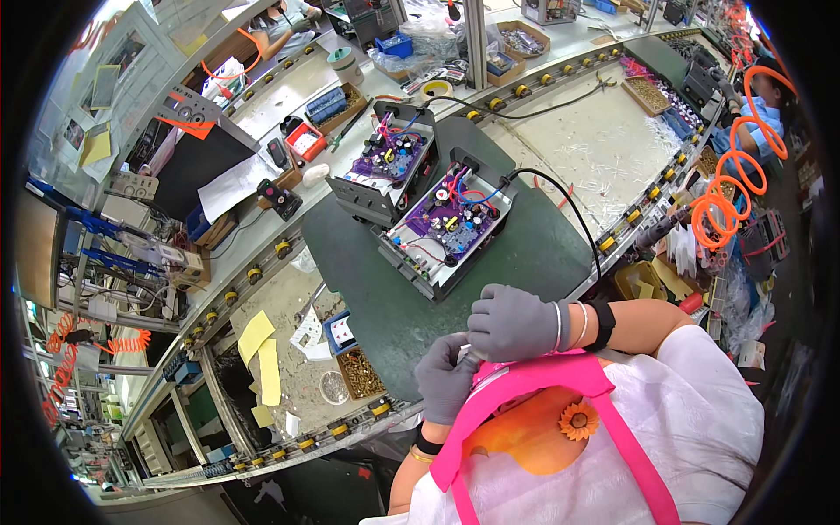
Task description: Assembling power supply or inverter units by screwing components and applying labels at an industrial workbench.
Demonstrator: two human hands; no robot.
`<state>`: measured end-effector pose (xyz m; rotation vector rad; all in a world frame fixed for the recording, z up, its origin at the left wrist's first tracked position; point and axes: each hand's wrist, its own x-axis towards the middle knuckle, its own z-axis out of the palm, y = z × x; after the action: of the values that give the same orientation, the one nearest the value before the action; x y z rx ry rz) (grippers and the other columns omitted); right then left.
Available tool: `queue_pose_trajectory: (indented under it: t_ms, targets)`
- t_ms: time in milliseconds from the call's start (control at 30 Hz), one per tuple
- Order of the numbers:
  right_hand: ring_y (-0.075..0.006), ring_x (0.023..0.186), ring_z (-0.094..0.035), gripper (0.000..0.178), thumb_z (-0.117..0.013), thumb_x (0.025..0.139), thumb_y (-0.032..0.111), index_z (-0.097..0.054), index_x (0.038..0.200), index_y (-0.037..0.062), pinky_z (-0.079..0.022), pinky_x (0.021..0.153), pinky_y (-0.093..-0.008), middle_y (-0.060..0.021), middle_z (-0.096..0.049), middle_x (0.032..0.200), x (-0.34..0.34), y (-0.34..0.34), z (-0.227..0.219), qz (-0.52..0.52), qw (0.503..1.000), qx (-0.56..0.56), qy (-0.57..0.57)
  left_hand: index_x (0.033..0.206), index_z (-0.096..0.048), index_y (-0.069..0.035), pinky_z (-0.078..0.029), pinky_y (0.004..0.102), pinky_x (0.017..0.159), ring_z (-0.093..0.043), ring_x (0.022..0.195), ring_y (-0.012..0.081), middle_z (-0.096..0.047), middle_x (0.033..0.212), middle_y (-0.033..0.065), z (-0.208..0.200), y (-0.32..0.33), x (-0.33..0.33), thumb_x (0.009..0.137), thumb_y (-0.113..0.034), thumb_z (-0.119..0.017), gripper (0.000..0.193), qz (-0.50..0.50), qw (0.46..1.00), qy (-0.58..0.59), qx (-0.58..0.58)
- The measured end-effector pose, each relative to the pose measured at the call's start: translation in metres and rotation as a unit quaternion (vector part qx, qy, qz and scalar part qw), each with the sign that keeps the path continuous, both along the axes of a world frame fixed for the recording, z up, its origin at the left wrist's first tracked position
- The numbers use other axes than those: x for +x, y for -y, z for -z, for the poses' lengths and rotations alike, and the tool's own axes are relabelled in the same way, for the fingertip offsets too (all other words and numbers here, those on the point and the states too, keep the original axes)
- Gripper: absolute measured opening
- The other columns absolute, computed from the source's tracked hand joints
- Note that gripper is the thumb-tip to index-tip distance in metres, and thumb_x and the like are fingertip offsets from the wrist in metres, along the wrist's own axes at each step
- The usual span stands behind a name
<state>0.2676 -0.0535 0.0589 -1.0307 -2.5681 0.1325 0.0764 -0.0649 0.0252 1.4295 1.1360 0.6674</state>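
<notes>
Left of the green board [346, 271], yellow papers [269, 372] lie near a box [374, 391] of brass bits. Upon the board, an opened unit [385, 166] sits just beside another unit [451, 219]. Below them, at the chest, the left hand [442, 381] is curled closed on a small pale piece [464, 352], mostly hidden. The right hand [516, 324] bends inward, touching the left; whether it grips too, I cannot tell. Farther right hangs an orange hose [733, 160].

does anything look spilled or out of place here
Yes: small white bits lie strewn loose across the pale surface at upper right, whereas brass-coloured parts nearby sit boxed. At lower left, yellow strips lie askew.
</notes>
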Motion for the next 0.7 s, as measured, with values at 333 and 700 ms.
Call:
queue_pose_trajectory:
  t_ms: [333,700]
  targets:
    - [-0.0246,0.074,-0.061,0.016,-0.063,0.081,0.028,-0.065,0.081,0.0125,-0.045,0.065,-0.0377,-0.0044,-0.062,0.078,0.009,-0.003,0.005,0.007,0.992,-0.08,-0.098,0.098,-0.065,-0.002,-0.051,0.0264,0.071,-0.065,0.077,0.0123,-0.069,0.086,0.0085,0.003,0.0,0.003,0.078,-0.01,-0.073,0.024,-0.036,0.998,0.053,-0.005]
    - [-0.0215,0.078,-0.06,0.015,-0.062,0.082,0.028,-0.066,0.09,0.0154,-0.045,0.072,-0.0375,-0.0019,-0.061,0.081,0.023,-0.016,0.007,-0.009,0.988,-0.109,-0.104,0.11,-0.056,0.004,-0.052,0.0265,0.079,-0.063,0.089,0.0144,-0.065,0.099,0.0105,-0.001,-0.009,0.003,0.08,-0.001,-0.07,0.033,-0.012,0.996,0.085,-0.031]
